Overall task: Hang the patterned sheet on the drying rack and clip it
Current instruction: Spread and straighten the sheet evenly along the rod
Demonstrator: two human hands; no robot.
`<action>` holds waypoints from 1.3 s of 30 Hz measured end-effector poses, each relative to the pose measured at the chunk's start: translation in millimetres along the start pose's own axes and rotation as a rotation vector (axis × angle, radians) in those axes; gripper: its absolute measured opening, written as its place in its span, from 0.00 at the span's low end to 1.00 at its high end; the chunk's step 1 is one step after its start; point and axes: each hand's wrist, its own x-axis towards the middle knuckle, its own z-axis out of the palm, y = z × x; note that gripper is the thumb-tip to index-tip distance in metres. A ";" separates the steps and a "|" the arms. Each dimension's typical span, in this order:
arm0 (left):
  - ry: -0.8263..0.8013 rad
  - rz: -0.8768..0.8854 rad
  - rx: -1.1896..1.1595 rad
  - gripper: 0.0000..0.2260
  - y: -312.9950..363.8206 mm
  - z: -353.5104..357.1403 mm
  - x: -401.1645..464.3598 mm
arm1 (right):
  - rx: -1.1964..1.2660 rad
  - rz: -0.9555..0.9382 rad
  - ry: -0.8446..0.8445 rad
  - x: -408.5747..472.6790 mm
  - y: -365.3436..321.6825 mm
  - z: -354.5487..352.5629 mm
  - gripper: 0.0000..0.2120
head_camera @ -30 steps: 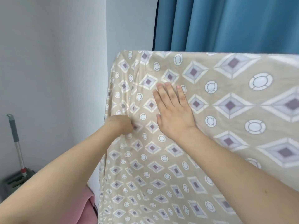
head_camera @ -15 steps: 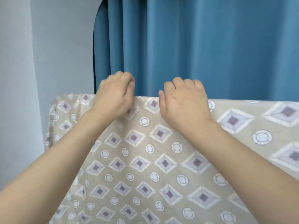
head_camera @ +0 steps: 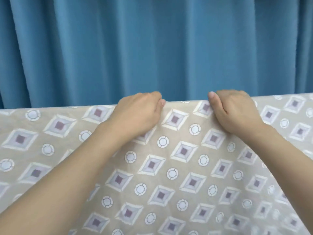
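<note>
While a blue curtain [head_camera: 152,48] in deep vertical pleats fills the background, the patterned sheet [head_camera: 169,175] hangs in front of it, draped over a straight top edge that hides whatever bar carries it. Its cloth is thin, beige, printed with grey-and-purple diamonds and white rings, and lies mostly smooth with slight puckering between my hands. My left hand [head_camera: 138,114] sits on the top fold, fingers curled over the far side and out of sight, thumb tip pressed to the near face of the sheet. My right hand [head_camera: 237,112] grips the same edge, near but apart from the left, fingers likewise wrapped over the back, thumb pointing up along the fold. Both forearms cross the sheet's near face
</note>
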 end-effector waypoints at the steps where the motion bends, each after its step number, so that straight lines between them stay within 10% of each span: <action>1: 0.041 0.023 -0.015 0.13 0.0 4.0 0.1 | 0.016 -0.042 0.014 -3.8 8.7 3.0 0.23; 14: 0.605 0.236 -0.076 0.04 -7.5 52.4 -14.2 | 0.056 -0.229 0.357 -35.6 28.6 34.1 0.13; 25: 0.262 0.208 0.231 0.07 35.8 56.6 -12.8 | 0.101 -0.214 0.235 -84.2 45.4 34.4 0.11; 39: 0.307 0.402 0.109 0.21 244.9 121.8 90.9 | 0.111 0.592 0.188 -141.1 233.4 -40.7 0.14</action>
